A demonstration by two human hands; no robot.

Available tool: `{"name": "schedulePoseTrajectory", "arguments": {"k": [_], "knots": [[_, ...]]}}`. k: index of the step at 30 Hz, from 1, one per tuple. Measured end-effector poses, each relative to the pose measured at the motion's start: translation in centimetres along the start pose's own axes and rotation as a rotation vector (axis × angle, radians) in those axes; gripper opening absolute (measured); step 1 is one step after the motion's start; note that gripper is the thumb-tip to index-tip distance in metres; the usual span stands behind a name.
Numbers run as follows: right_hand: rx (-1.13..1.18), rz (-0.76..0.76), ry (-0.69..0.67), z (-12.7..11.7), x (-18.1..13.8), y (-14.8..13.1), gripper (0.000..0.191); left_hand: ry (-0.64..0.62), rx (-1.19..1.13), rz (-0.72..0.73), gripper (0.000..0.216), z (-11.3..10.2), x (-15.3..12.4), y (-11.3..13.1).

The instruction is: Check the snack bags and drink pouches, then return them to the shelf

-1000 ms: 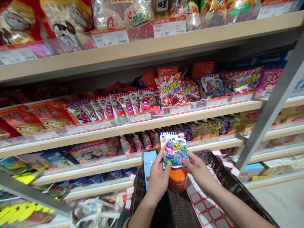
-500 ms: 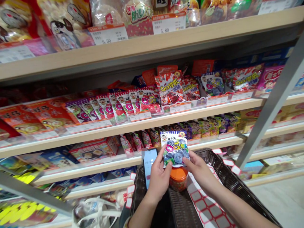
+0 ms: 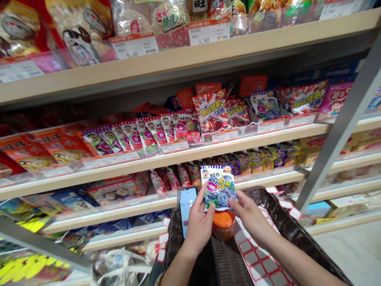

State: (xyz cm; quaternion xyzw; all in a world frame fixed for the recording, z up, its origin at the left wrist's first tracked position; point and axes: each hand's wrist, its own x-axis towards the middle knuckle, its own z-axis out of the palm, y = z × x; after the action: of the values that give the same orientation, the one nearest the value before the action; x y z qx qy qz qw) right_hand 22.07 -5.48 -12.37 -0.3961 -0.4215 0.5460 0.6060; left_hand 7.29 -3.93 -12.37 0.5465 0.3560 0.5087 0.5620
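Note:
Between my two hands I hold a bag of blueberry gummy candy (image 3: 219,188), its printed front facing me. My left hand (image 3: 200,220) grips the bag's lower left side, thumb on the front. On the right edge, my right hand (image 3: 248,212) pinches the bag with its thumb on the front. Below the bag, a jar with an orange lid (image 3: 224,219) stands in a dark wicker basket (image 3: 293,224). A phone (image 3: 188,206) with a timer on its screen leans at the basket's left, partly hidden by my left hand.
Shelves of packaged snacks rise ahead, with a row of gummy candy bags (image 3: 149,135) on the middle shelf (image 3: 119,169). A grey metal post (image 3: 336,131) slants at the right. A white bag (image 3: 119,264) is at the lower left. Red-and-white checked cloth (image 3: 256,248) lines the basket.
Almost nothing differs. Both hands keep the candy bag at the same spot over the basket, and the view has shifted very slightly.

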Motion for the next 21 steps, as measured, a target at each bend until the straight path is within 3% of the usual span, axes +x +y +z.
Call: {"name": "schedulePoseTrajectory", "arguments": {"k": [4,9,16,21], "knots": [[0.052,-0.003,0.020,0.2,-0.2,0.4,0.044,0.048,0.033,0.031,0.058,0.1,0.0,-0.4],[0.085,-0.057,0.140,0.7,-0.7,1.1,0.049,0.163,-0.005,0.045,0.045,0.5,0.1,-0.9],[0.007,-0.205,0.139,0.9,-1.1,1.6,0.034,0.317,0.108,0.187,0.014,0.5,0.4,-1.7],[-0.108,-0.273,0.015,0.7,-1.6,1.5,0.024,0.211,0.060,0.153,0.037,0.0,-0.1,-2.1]]}}
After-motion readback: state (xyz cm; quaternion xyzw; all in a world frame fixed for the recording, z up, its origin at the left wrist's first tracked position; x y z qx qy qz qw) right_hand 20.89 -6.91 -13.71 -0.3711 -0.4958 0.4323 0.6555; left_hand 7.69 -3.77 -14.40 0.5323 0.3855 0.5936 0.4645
